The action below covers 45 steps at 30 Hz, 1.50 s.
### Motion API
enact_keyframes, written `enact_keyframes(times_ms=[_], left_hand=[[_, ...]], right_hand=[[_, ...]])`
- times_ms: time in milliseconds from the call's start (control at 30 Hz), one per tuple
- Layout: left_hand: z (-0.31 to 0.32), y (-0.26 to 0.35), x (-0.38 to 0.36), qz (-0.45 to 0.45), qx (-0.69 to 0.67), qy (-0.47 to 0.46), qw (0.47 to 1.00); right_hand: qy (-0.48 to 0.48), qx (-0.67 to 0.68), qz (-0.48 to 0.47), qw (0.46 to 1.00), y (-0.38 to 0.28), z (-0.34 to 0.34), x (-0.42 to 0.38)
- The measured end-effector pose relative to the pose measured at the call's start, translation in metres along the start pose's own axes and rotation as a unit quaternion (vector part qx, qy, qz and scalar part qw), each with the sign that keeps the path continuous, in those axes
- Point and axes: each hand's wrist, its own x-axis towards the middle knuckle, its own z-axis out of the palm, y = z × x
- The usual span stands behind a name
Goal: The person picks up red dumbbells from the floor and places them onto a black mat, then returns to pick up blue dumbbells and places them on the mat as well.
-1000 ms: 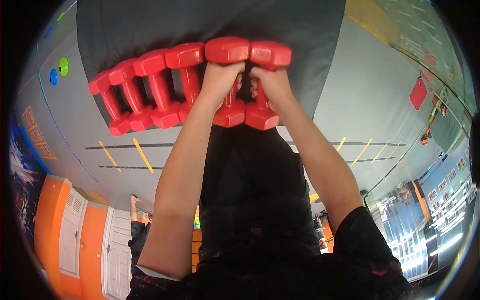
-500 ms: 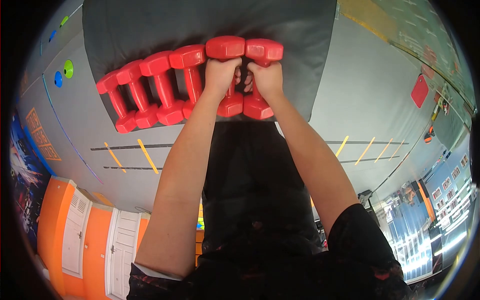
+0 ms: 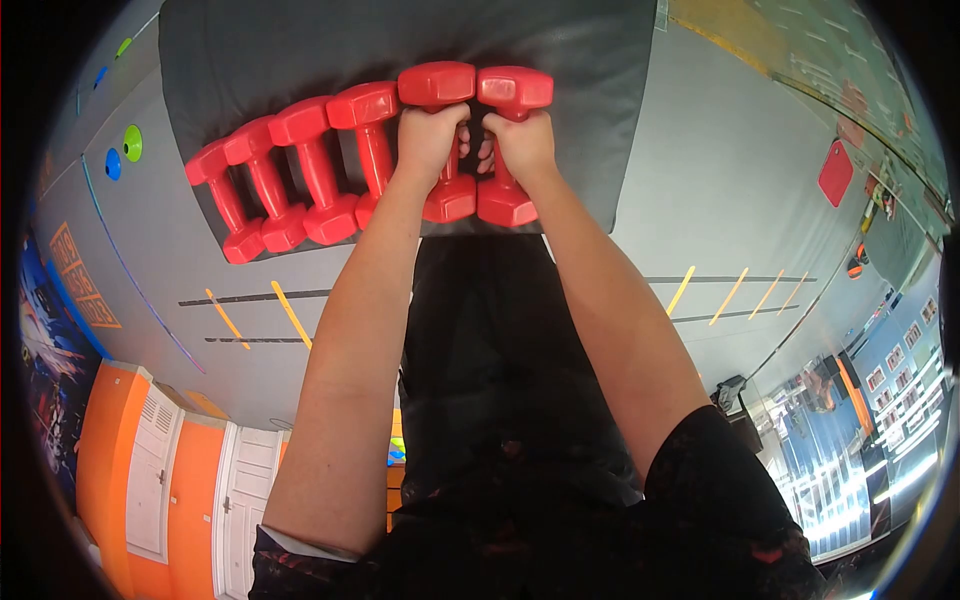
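Observation:
Several red dumbbells lie side by side on a black padded mat (image 3: 590, 130). My left hand (image 3: 428, 140) is wrapped round the handle of one red dumbbell (image 3: 437, 82), second from the right. At the right end of the row, my right hand (image 3: 522, 143) grips the handle of another red dumbbell (image 3: 515, 90). The fingers of both hands curl inward and face each other across a small gap. To the left, a red dumbbell (image 3: 373, 150) sits closest to my left hand, its lower end partly hidden by my forearm.
Grey floor (image 3: 690, 200) with yellow and black tape lines surrounds the mat. Green (image 3: 133, 143) and blue (image 3: 113, 164) discs lie far left. A red object (image 3: 836, 173) stands at the right. Orange walls and white doors (image 3: 250, 490) are at lower left.
The view has shifted slightly, so the mat, dumbbells and hands appear a little higher and further left. Both hands keep their hold on the same two dumbbells.

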Motion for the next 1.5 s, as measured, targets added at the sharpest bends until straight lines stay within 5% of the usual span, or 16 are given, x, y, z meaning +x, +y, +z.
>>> enact_keyframes(times_ms=[367, 600, 667, 967, 1200, 1500], left_hand=[[0.002, -0.002, -0.011, 0.007, 0.022, 0.026, 0.999], [0.010, -0.003, -0.020, 0.088, 0.195, 0.117, 0.970], [0.009, -0.007, -0.021, 0.160, 0.328, 0.154, 0.918], [0.008, -0.013, -0.045, 0.208, 0.454, 0.135, 0.856], [-0.009, -0.008, -0.080, 0.279, 0.399, 0.082, 0.870], [-0.018, -0.035, -0.109, 0.321, 0.458, 0.056, 0.827]], right_hand=[[0.007, -0.003, -0.003, 1.000, 0.001, 0.001, -0.001], [0.063, -0.046, -0.040, 0.996, 0.002, 0.005, -0.008], [0.097, -0.084, -0.081, 0.988, -0.003, 0.005, -0.013], [0.099, -0.313, -0.049, 0.943, -0.011, -0.005, -0.021], [0.089, -0.317, -0.286, 0.900, 0.018, -0.011, -0.067], [0.082, -0.500, -0.209, 0.837, 0.028, -0.005, -0.107]])
